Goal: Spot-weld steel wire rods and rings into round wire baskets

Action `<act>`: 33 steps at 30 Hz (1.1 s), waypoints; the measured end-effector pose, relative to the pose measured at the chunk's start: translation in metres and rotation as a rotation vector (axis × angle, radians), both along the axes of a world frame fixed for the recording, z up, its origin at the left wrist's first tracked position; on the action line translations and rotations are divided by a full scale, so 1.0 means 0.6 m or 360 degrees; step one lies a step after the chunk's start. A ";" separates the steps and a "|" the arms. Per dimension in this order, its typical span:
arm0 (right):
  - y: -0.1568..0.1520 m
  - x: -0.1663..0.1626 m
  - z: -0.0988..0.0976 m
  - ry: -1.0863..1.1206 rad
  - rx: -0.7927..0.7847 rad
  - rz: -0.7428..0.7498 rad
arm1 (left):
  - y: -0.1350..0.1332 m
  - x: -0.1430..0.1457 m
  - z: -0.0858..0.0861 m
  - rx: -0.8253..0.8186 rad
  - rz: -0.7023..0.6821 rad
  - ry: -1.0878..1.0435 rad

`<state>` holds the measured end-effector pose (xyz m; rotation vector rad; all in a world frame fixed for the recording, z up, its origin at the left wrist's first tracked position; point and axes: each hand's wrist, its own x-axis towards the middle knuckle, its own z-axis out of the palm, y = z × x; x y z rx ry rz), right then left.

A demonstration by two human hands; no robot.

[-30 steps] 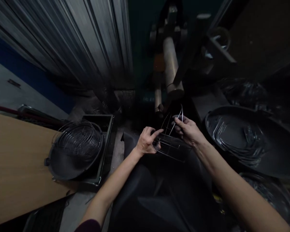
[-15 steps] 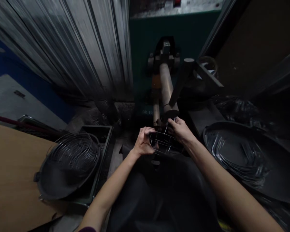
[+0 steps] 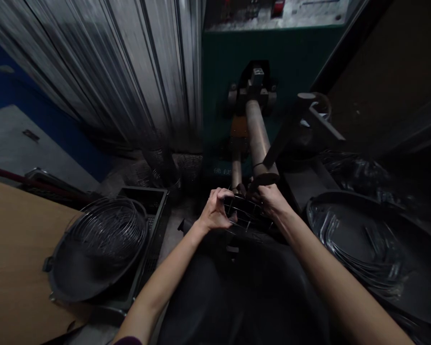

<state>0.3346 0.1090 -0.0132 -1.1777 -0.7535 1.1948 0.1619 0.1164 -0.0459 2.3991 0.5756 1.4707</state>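
Observation:
A small wire frame [image 3: 249,224] of thin crossing metal wires lies low in front of the machine, above the dark cloth over my lap. Its left side is in my left hand [image 3: 217,210], with thumb and fingers curved around the edge. My right hand [image 3: 271,199] is closed at the frame's far right part, just under the end of a thick metal cylinder [image 3: 260,132]. Its fingertips are partly hidden there, where a thin metal wire showed a moment ago. A thinner rod [image 3: 236,170] ends beside the fingers, below the cylinder.
At left, a round black pan [image 3: 82,273] with many wire rings [image 3: 111,230] rests over a dark crate [image 3: 161,206]. Another black pan [image 3: 359,199] at right holds bent wires [image 3: 362,268]. The green machine body [image 3: 290,52] rises ahead, beside corrugated metal sheeting [image 3: 158,72].
My right hand has moved in under the cylinder's end, and the wire it pinched is now hidden. The left hand keeps its grip on the frame. The view has shifted slightly.

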 end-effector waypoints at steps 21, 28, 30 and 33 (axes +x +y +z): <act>0.005 0.011 0.020 0.0095 -0.0124 -0.0436 | 0.015 0.001 -0.026 -0.0328 -0.0096 -0.0032; -0.014 0.006 0.028 0.0098 -0.0149 -0.0093 | 0.001 -0.012 -0.050 -0.0348 -0.0047 -0.0129; -0.010 -0.002 0.026 0.0067 -0.0110 -0.0083 | 0.001 -0.016 -0.049 -0.0397 -0.0045 -0.0140; 0.002 -0.011 0.020 0.0026 -0.0037 -0.0131 | 0.005 -0.021 -0.048 -0.0483 -0.0021 -0.0176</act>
